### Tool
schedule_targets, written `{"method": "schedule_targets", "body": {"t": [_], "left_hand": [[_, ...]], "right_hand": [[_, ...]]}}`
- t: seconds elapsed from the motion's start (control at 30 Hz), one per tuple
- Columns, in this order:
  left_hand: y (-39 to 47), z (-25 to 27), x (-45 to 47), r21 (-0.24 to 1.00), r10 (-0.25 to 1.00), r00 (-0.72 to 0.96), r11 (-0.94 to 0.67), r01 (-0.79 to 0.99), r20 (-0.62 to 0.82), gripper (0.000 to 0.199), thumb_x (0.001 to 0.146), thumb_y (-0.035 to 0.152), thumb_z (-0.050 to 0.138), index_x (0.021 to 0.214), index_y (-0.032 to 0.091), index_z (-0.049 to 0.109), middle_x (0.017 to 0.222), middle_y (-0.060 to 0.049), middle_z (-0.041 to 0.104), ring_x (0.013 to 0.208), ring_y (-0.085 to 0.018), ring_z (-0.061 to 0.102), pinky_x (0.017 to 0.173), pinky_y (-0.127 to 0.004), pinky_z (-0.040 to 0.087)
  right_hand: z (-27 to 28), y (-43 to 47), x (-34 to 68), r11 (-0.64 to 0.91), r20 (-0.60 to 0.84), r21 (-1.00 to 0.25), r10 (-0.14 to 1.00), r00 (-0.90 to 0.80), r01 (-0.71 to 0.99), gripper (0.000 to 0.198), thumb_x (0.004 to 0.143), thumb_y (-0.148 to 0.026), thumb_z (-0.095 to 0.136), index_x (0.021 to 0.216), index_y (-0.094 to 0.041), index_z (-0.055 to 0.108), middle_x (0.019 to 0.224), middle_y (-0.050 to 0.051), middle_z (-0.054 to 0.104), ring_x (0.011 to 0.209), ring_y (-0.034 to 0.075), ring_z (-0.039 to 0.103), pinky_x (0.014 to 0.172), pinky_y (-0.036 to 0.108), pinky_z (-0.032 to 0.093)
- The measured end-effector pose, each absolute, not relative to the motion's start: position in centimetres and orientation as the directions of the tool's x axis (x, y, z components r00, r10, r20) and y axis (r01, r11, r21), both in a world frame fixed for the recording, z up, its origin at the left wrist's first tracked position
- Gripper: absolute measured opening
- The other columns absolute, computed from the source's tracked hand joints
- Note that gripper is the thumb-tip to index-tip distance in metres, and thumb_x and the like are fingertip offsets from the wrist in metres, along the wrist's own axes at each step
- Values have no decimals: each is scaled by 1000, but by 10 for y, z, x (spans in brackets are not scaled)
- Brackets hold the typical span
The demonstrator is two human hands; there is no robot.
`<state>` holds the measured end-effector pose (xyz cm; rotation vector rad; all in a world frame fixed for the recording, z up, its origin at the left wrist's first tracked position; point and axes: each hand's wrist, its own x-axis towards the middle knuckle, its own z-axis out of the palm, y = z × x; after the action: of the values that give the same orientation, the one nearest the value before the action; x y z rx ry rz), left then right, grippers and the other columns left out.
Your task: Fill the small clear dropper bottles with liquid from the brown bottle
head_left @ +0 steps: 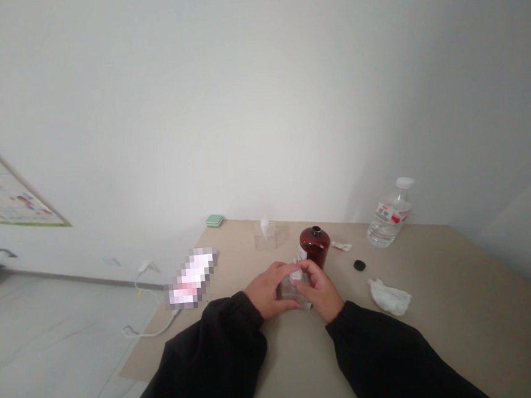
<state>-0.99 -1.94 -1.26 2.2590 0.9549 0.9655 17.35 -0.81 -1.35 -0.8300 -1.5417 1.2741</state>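
Observation:
Between my hands stands a small clear square bottle [288,290] on the table. My left hand [270,290] is wrapped round its left side. With thumb and fingers, my right hand [317,290] grips the clear stopper [296,275] at its top; whether the stopper is seated in the neck, I cannot tell. Just behind my right hand is a brown bottle [315,244] with its mouth uncovered, its lower part hidden. A round black cap [359,266] and a crumpled white tissue [390,298] lie to the right.
A second clear square bottle [265,236] with a whitish top stands near the wall. At the back right is a water bottle [390,216]. A small pale item [342,246] lies beside the brown bottle. On the left are a cabled phone [192,279] and a green case [214,221].

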Motion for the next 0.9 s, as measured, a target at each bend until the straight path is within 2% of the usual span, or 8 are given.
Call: {"method": "schedule_targets", "body": {"t": [0.1,0.23,0.4,0.47,0.67,0.83,0.9], "left_hand": [[-19,-13,-10,661,758,498,-633,403,421,79,71,46,78,139,25,41,126,-12,51,112,-28,56,101,-45,45],[-20,-12,-9,665,761,503,-627,405,410,80,71,47,78,138,25,41,126,-12,52,113,-29,55,101,-46,44],[-21,-9,-9,665,762,502,-626,408,409,78,72,48,77,137,23,42,124,-13,52,113,-29,55,101,-45,44],[-21,-8,-9,664,760,501,-629,404,415,78,71,48,77,137,22,42,124,-13,52,112,-29,55,101,-45,44],[-21,-9,-9,661,752,506,-638,395,423,78,72,45,78,137,24,42,125,-13,52,113,-28,55,102,-44,44],[-21,-10,-10,659,764,498,-626,417,410,78,72,47,77,138,24,42,125,-12,52,112,-27,56,101,-44,45],[-20,-10,-10,657,759,499,-632,411,418,78,71,47,78,137,23,43,124,-13,52,111,-28,56,101,-44,45]], "right_hand": [[-13,-7,174,240,247,-969,913,-325,-62,38,77,-45,66,107,-24,60,106,7,64,100,25,61,92,43,48],[-11,-6,174,327,312,-945,906,-287,5,33,75,-48,67,99,-24,66,109,7,63,109,28,57,100,46,44],[-14,-7,173,294,279,-956,905,-322,1,36,77,-45,67,104,-23,60,98,6,64,92,24,61,88,43,50],[-16,-7,174,284,269,-959,902,-336,-7,37,77,-43,67,107,-23,58,98,6,64,91,23,61,87,42,50],[-17,-4,177,341,313,-939,899,-307,38,34,76,-42,67,104,-24,65,120,8,60,117,28,54,104,46,39],[-17,-6,174,303,277,-952,901,-334,28,38,77,-41,66,110,-23,58,104,7,63,98,25,60,93,46,47],[-17,-6,174,313,292,-950,896,-334,11,39,77,-41,66,110,-23,58,108,8,62,103,26,59,96,46,46]]}}
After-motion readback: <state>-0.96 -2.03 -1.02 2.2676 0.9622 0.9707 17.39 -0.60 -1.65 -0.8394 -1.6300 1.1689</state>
